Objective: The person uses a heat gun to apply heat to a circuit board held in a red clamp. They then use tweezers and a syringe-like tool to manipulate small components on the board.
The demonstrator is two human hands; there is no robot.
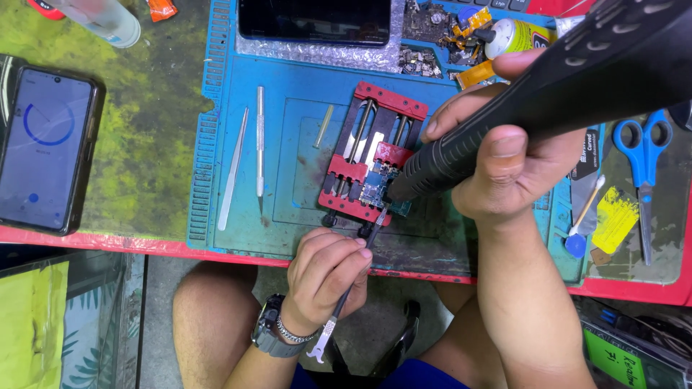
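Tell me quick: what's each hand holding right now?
Left hand: closed on thin metal tweezers, tips at the small circuit board.
Right hand: closed on the black hot-air handpiece, nozzle at that board.

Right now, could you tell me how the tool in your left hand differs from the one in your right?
The tweezers in the left hand are thin bare metal; the hot-air handle in the right hand is thick, black and ribbed. The tweezers rise from below, pinched like a pen; the handle slants down from the upper right, wrapped by the fingers. Both tips meet at the small circuit board clamped in the red holder.
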